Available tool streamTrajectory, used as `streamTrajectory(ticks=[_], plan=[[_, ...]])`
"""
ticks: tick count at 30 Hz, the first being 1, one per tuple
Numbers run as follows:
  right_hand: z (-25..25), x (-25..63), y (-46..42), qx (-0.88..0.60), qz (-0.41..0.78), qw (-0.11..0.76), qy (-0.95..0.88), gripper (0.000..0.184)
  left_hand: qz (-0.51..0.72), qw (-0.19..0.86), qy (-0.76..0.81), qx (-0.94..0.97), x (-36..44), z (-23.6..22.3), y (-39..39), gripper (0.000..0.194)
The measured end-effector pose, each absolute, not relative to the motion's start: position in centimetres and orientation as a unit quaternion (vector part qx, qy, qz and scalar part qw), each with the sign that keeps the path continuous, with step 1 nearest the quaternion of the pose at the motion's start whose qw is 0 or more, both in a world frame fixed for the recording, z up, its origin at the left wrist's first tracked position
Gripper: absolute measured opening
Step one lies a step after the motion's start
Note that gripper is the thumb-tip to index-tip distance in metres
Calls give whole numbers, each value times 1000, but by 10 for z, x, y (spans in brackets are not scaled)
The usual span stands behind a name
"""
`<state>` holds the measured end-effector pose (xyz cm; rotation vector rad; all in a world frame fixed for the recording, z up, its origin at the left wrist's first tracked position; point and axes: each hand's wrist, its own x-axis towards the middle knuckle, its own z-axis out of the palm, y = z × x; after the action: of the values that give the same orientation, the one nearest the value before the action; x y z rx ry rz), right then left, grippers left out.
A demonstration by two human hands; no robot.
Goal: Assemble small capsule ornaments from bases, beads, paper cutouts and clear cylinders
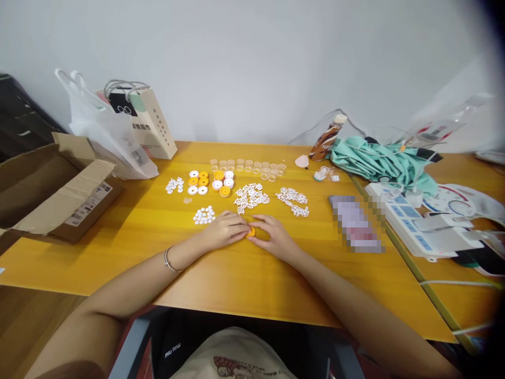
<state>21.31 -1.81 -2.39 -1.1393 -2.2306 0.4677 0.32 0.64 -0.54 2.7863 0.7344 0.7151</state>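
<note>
A small orange round piece (251, 231) sits between the fingertips of both hands, just above the table. My left hand (224, 230) has its fingers closed together against the piece's left side. On the other side, my right hand (274, 238) pinches it between thumb and forefinger. Just beyond the hands lie white openwork pieces (251, 197) and a second group of them (292, 200). White and orange round pieces (203, 181) stand in two clusters to the left. Small white domed pieces (204, 215) lie near my left hand, with white parts (174, 185) farther left.
Clear little cups (248, 166) line the back. A cardboard box (84, 205), plastic bag (104, 131) and paper bag (153, 123) stand left. To the right are a blurred-out phone (355, 223), a power strip (418, 226), a drink bottle (328, 138) and green cloth (382, 160).
</note>
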Motion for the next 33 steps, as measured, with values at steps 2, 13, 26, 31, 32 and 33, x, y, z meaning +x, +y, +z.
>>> streamTrajectory(ticks=[2, 13, 26, 31, 32, 33], plan=[[-25, 214, -18, -425, 176, 291, -839, 30, 271, 107, 256, 922, 3, -5, 7, 21], [-21, 214, -19, -405, 220, 331, -823, 38, 251, 177, 256, 917, 1, -2, 2, 22], [-22, 213, -23, -438, 229, 356, -794, 24, 265, 127, 217, 931, -1, -6, 5, 21], [-22, 213, -23, -424, 218, 360, -802, 20, 262, 106, 216, 934, -2, -6, 5, 21], [-23, 213, -23, -422, 218, 360, -803, 20, 261, 104, 217, 935, -2, -6, 5, 21], [-23, 213, -23, -421, 218, 360, -803, 20, 259, 102, 217, 936, -2, -6, 5, 21]])
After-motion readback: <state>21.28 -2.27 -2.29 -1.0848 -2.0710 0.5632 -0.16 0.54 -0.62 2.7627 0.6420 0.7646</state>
